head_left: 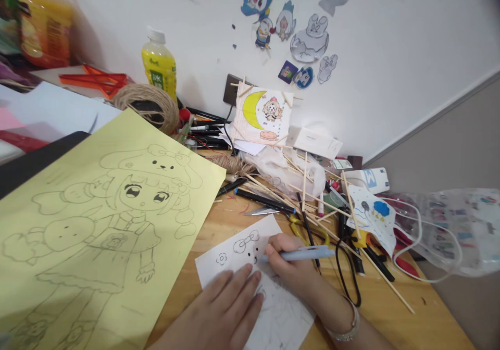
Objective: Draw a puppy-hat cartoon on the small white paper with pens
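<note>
My right hand (291,264) is closed round a pale blue pen (302,254), its tip on a small white sheet (234,251) that carries line drawings of a bow and a flower. My left hand (226,308) lies flat with fingers together on the lower part of that sheet, holding it against the wooden desk (390,308). A silver bracelet sits on my right wrist. To the left lies a large yellow paper (97,220) with a pencil drawing of a cartoon girl.
Wooden skewers (312,204), black pens, yellow-handled scissors (308,230) and cables clutter the desk behind my hands. A twine ball (146,105), a yellow bottle (159,63) and a moon drawing (263,115) stand by the wall. A plastic bag (449,230) lies at right.
</note>
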Available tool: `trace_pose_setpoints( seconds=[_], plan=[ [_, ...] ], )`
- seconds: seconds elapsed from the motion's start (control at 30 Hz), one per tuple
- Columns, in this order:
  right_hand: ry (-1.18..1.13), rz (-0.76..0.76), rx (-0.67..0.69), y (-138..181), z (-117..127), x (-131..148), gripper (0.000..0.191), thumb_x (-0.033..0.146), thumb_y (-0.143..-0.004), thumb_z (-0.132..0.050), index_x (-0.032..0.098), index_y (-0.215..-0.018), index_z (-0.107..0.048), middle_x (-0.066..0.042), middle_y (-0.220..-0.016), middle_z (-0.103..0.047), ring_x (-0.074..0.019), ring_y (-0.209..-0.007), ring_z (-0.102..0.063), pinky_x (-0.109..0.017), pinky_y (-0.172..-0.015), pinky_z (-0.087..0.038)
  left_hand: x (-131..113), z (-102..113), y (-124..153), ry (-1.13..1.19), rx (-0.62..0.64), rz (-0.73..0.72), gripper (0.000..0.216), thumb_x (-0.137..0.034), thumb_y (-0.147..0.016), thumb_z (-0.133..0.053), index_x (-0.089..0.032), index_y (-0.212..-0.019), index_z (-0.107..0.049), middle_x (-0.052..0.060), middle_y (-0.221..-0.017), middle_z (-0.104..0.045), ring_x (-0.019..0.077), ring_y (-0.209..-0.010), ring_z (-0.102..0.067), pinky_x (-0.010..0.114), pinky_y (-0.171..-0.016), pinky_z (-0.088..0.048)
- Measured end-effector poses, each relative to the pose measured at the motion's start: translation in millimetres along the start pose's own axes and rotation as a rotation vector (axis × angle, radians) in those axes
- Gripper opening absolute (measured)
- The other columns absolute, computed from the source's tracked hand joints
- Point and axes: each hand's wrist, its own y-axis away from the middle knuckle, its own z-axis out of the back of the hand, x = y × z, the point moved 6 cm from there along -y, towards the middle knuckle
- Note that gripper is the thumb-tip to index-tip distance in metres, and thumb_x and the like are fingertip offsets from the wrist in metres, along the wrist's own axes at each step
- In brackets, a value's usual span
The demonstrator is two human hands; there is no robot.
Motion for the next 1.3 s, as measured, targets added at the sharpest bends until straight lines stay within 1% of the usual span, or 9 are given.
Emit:
trace_pose_setpoints(
  seconds=[0.13,0.23,0.37,0.57,0.73,0.8,0.9,1.07,1.3],
  plan=[
    [-0.002,0.004,0.002,-0.6,-0.4,-0.5,0.033,0.024,-0.084,-0.044,0.023,-0.056,-0.027,0.005,-0.050,-0.034,-0.0111,-0.047,-0.035,-0.025,-0.047,-0.026,-2.9,-0.6,1.0,-0.010,0.033,-0.022,0.063,-0.014,-0.078,-0.067,-0.010,-0.138,-0.050,0.020,-0.146,-0.035,0.0341,-0.133,-0.040,0.044,-0.106,-0.037],
    [-0.001,0.017,-0.002,-0.9,-0.9,-0.9,0.035,0.024,-0.084,-0.044,0.023,-0.056,-0.025,0.006,-0.049,-0.031,-0.0107,-0.046,-0.033,-0.025,-0.047,-0.025,-3.2,2.5,0.7,-0.009,0.026,0.000,0.063,-0.016,-0.078,-0.067,-0.010,-0.138,-0.050,0.020,-0.146,-0.033,0.0347,-0.134,-0.039,0.045,-0.107,-0.036],
    [-0.006,0.037,-0.023,-0.8,-0.1,-0.6,0.034,0.022,-0.084,-0.043,0.023,-0.056,-0.025,0.006,-0.049,-0.032,-0.0105,-0.046,-0.034,-0.025,-0.046,-0.024,-3.2,2.6,-0.1,-0.003,0.056,0.005,0.065,-0.015,-0.076,-0.070,-0.010,-0.138,-0.050,0.020,-0.145,-0.033,0.0353,-0.133,-0.039,0.045,-0.106,-0.038],
    [-0.051,0.018,-0.011,-0.9,-0.5,-2.4,0.034,0.023,-0.085,-0.045,0.022,-0.056,-0.028,0.006,-0.050,-0.035,-0.0103,-0.047,-0.036,-0.024,-0.047,-0.026,-1.1,4.8,1.7,0.031,0.008,0.030,0.061,-0.016,-0.081,-0.064,-0.014,-0.140,-0.049,0.016,-0.148,-0.032,0.0303,-0.136,-0.035,0.040,-0.110,-0.032],
    [-0.034,0.015,-0.001,-0.9,-0.7,-3.2,0.034,0.023,-0.085,-0.045,0.022,-0.056,-0.028,0.005,-0.050,-0.036,-0.0105,-0.047,-0.036,-0.024,-0.047,-0.026,-1.3,-0.6,-1.0,-0.020,0.020,0.002,0.063,-0.018,-0.078,-0.068,-0.011,-0.139,-0.050,0.018,-0.147,-0.034,0.0330,-0.134,-0.039,0.042,-0.107,-0.035],
    [-0.032,0.017,-0.004,-1.0,-0.8,-3.0,0.034,0.024,-0.085,-0.046,0.022,-0.056,-0.027,0.005,-0.050,-0.035,-0.0104,-0.047,-0.036,-0.024,-0.047,-0.026,-0.8,-1.5,-2.3,-0.026,0.009,-0.008,0.062,-0.018,-0.079,-0.068,-0.011,-0.138,-0.050,0.018,-0.146,-0.035,0.0323,-0.134,-0.039,0.042,-0.107,-0.035],
    [-0.034,0.015,-0.014,-1.2,-0.4,-2.4,0.034,0.023,-0.085,-0.046,0.022,-0.056,-0.027,0.006,-0.050,-0.035,-0.0104,-0.047,-0.036,-0.024,-0.047,-0.026,-0.1,1.1,-3.2,-0.034,-0.005,-0.005,0.061,-0.018,-0.081,-0.066,-0.012,-0.139,-0.050,0.018,-0.146,-0.035,0.0320,-0.134,-0.040,0.042,-0.107,-0.036],
    [-0.030,0.032,-0.014,-1.3,-0.1,-0.5,0.033,0.022,-0.084,-0.045,0.022,-0.056,-0.029,0.005,-0.049,-0.036,-0.0102,-0.046,-0.037,-0.024,-0.047,-0.027,-2.8,7.4,-3.7,-0.063,0.023,-0.021,0.062,-0.021,-0.078,-0.070,-0.010,-0.136,-0.052,0.019,-0.144,-0.037,0.0346,-0.131,-0.043,0.043,-0.103,-0.041],
    [-0.029,0.044,-0.027,-0.7,-0.8,-1.5,0.034,0.022,-0.084,-0.046,0.022,-0.055,-0.027,0.006,-0.049,-0.034,-0.0103,-0.046,-0.036,-0.024,-0.046,-0.026,-3.8,2.0,-2.6,-0.111,-0.050,-0.034,0.063,-0.023,-0.077,-0.072,-0.010,-0.136,-0.053,0.019,-0.143,-0.040,0.0336,-0.129,-0.046,0.041,-0.103,-0.040]
  ],
)
